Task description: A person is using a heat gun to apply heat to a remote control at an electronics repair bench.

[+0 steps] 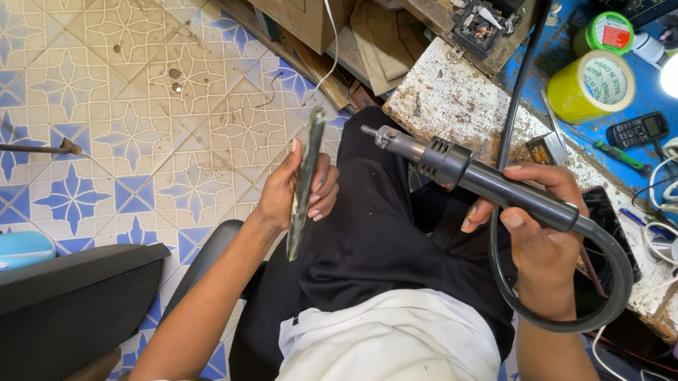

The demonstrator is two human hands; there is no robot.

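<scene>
Now left hand (295, 190) grips a thin board (305, 183), right hand (537, 227) a hot-air gun (467, 176).

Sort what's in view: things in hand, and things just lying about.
In hand: flat board in left hand; hot-air gun in right hand.
Lying about: yellow tape roll, green tape roll, small phone, cardboard box.

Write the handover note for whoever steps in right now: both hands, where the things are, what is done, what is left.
Left hand: gripping a thin, flat dark panel edge-on over the lap.
Right hand: wrapped around the grey hot-air gun; its metal nozzle points toward the panel but stands apart from it. Its hose loops under the wrist.
Done: both things in hand.
Left: nozzle not yet at the panel. The workbench is on the right.
</scene>
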